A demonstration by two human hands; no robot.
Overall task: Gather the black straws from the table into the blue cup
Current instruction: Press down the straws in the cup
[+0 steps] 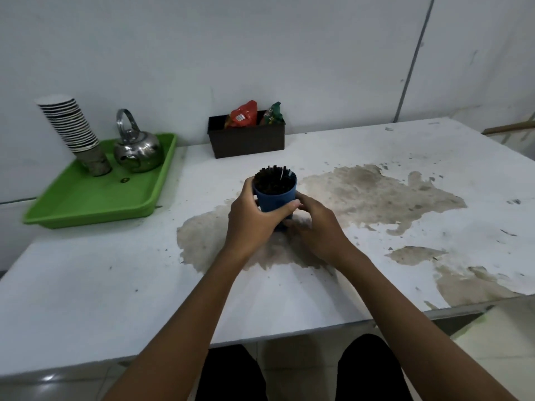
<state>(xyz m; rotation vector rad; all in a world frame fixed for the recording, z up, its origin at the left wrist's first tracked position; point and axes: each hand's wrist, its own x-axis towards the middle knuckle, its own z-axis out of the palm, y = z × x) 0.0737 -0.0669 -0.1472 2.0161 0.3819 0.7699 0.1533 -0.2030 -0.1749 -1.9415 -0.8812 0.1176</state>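
The blue cup (276,199) stands on the worn white table (376,157) at its middle, packed with black straws (274,178) that stick up a little above the rim. My left hand (254,219) wraps the cup's left side, thumb across its front. My right hand (317,227) rests low at the cup's right base, fingers curled against it; whether it pinches anything is hidden. I see no loose straws on the tabletop.
A green tray (86,195) at the left back carries a steel kettle (137,150) and a stack of paper cups (72,128). A dark box (247,140) with snack packets stands by the wall. The table's near edge runs just above my knees.
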